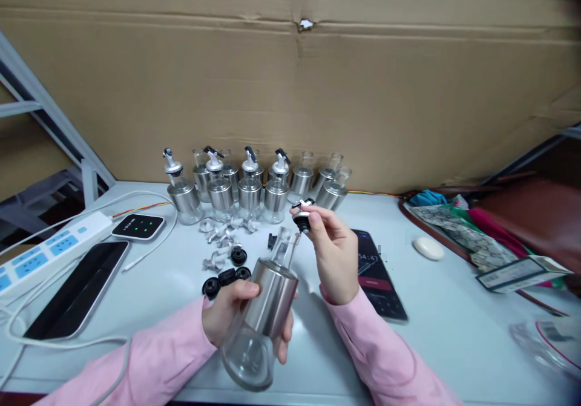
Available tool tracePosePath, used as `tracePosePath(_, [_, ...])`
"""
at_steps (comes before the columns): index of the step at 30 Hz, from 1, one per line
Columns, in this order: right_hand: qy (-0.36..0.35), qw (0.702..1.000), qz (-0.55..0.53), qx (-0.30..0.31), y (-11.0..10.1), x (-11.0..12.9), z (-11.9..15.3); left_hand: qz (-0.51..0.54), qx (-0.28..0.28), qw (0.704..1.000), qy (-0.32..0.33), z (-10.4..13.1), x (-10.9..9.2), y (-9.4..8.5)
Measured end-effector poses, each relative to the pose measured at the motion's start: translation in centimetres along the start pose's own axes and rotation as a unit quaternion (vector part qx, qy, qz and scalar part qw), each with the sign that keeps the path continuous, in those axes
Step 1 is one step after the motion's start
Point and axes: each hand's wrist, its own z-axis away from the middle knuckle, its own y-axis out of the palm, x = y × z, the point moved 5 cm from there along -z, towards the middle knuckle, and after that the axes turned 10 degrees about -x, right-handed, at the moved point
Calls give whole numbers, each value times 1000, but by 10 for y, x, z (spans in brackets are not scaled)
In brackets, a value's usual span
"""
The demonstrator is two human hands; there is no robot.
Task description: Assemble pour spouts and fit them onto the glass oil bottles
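Pourers (pixel 250 161) already topped four steel-sleeved glass bottles (pixel 250 199) at the back of the table (pixel 436 333) while several open-necked bottles (pixel 302 180) lacked them, and the left hand (pixel 229 306) gripped another uncapped bottle (pixel 272 291) as the right hand (pixel 338 253) pinched a black-and-silver pourer (pixel 302 221) beside its neck (pixel 284 250).

Bottle (pixel 270 300) smooth glossy glass, band (pixel 275 288) satin metal; stopper (pixel 302 222) matt, rubber-like; backdrop (pixel 254 91) matt cardboard
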Motion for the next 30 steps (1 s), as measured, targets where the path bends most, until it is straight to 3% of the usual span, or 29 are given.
tracePosePath(8, [-44, 997, -42, -43, -3, 1, 5, 39, 29, 999, -19, -1, 8, -4])
tracePosePath(23, [-36, 993, -111, 32, 10, 6, 19, 26, 14, 999, 11, -3, 4, 0])
tracePosePath(26, [-42, 985, -140, 90, 14, 11, 22, 32, 21, 999, 27, -3, 2, 1])
tracePosePath(30, [12, 964, -160, 212, 24, 12, 24, 52, 38, 997, 39, -2, 1, 2])
